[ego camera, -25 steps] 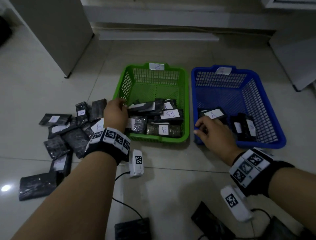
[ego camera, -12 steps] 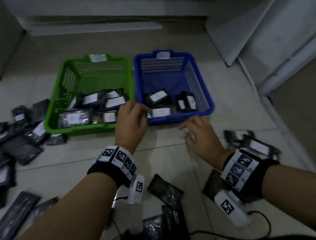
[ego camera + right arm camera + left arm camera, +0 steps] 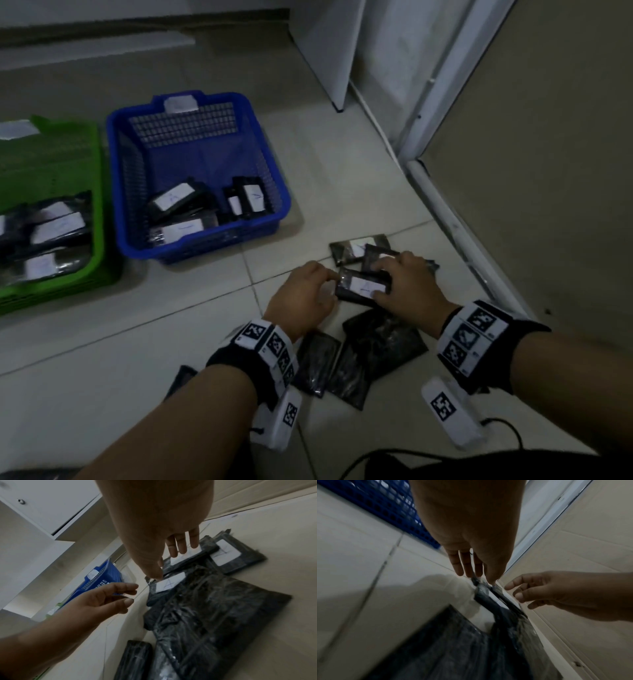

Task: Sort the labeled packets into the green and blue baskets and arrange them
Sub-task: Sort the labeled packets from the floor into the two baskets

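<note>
A black packet with a white "A" label (image 3: 363,286) lies on top of a small pile on the floor, right of the blue basket (image 3: 114,171). My right hand (image 3: 380,281) is spread over it, thumb (image 3: 157,574) on the label's corner, fingers (image 3: 181,547) lying straight on the labeled packet behind (image 3: 185,555). Close to the packet's left end is my left hand (image 3: 329,277), fingers (image 3: 130,586) relaxed and holding nothing. Labeled packets (image 3: 174,200) lie in the blue basket. More of them (image 3: 58,226) fill the green basket (image 3: 97,205) at far left.
Several unlabeled-side black packets (image 3: 376,342) lie on the tiles between my wrists. A third labeled packet (image 3: 224,553) sits at the pile's far side. A white cabinet (image 3: 329,51) and a wall with a floor rail (image 3: 455,233) close off the right. A black cable (image 3: 376,459) runs at the bottom.
My view has swung right. Both hands have left the baskets and come down on the floor pile right of the blue basket, the right hand now touching the "A" packet.
</note>
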Demonstrator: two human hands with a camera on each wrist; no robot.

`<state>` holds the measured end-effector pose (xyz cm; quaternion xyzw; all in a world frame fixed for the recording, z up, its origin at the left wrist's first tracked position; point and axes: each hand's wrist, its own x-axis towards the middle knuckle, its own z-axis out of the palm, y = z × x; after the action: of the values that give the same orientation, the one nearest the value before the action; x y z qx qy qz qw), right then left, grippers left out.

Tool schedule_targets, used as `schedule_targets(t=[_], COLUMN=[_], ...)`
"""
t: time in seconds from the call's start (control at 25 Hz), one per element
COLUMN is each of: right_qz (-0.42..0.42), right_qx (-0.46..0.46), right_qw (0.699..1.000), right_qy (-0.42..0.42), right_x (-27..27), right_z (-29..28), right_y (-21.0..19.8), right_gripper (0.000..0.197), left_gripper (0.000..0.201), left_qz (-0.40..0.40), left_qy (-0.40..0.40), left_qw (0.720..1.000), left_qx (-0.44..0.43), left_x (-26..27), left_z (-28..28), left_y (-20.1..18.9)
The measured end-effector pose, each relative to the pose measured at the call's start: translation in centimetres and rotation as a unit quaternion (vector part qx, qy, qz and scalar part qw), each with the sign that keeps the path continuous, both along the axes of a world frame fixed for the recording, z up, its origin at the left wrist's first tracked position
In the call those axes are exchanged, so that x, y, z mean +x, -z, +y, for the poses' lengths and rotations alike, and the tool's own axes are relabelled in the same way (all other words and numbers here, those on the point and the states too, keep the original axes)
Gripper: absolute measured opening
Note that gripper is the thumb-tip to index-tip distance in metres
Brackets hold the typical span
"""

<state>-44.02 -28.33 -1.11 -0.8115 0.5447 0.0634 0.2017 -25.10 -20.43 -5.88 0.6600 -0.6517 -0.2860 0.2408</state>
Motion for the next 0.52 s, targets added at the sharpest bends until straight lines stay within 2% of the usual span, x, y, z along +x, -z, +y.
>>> schedule_targets(t=[0.08, 0.16, 0.24, 0.36, 0.44, 0.52], right_qz=[-0.031, -0.087, -0.131, -0.125, -0.108, -0.089], right_qx=[0.038, 0.054, 0.016, -0.043, -0.063, -0.065], right_qw=[0.999, 0.995, 0.991, 0.99, 0.991, 0.994], right_qy=[0.008, 0.022, 0.034, 0.057, 0.043, 0.016], right_x=[-1.8, -3.0, -3.9, -4.5, -4.4, -4.1], right_z=[0.0, 0.0, -0.2, -1.3, -2.1, -2.9], right_y=[0.9, 1.6, 1.9, 2.5, 3.0, 3.5], right_gripper=[0.044, 0.038, 0.034, 0.043, 0.054, 0.059], left_gripper=[0.055, 0.065, 0.063, 0.061, 0.057, 0.049], left_qz=[-0.008, -0.044, -0.097, -0.138, -0.09, -0.001], left_qy=[-0.002, -0.005, 0.003, -0.001, -0.019, -0.045], left_qw=[0.999, 0.997, 0.993, 0.987, 0.991, 0.99], left_qx=[0.031, 0.061, 0.067, 0.078, 0.099, 0.132], left_x=[-2.1, -3.4, -3.8, -3.2, -2.7, -2.2], left_z=[-1.3, -2.3, -3.0, -3.4, -3.4, -3.2], left_y=[1.0, 1.5, 1.8, 1.9, 1.5, 0.6])
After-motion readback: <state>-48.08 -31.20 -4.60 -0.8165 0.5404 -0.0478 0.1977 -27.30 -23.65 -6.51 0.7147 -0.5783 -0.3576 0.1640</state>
